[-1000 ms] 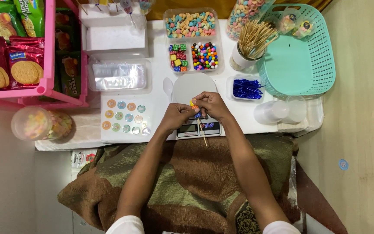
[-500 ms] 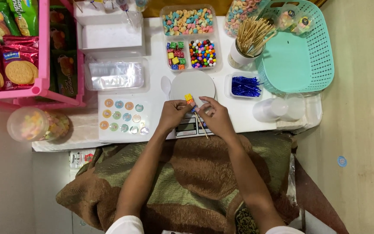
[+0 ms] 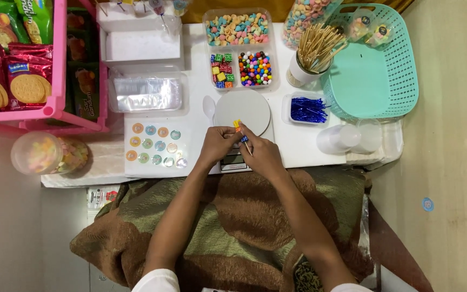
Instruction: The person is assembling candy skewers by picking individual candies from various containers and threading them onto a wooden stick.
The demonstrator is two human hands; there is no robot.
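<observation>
Both hands met over the white counter, just at six o'clock of the round grey scale plate. The left hand and right hand together pinched a thin wooden skewer threaded with small coloured sweets. At two o'clock stood a cup of plain wooden sticks.

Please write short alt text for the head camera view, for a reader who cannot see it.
Seen from above, a left hand and right hand hold a thin skewer of coloured sweets over a small scale on a white table, among candy trays.
</observation>
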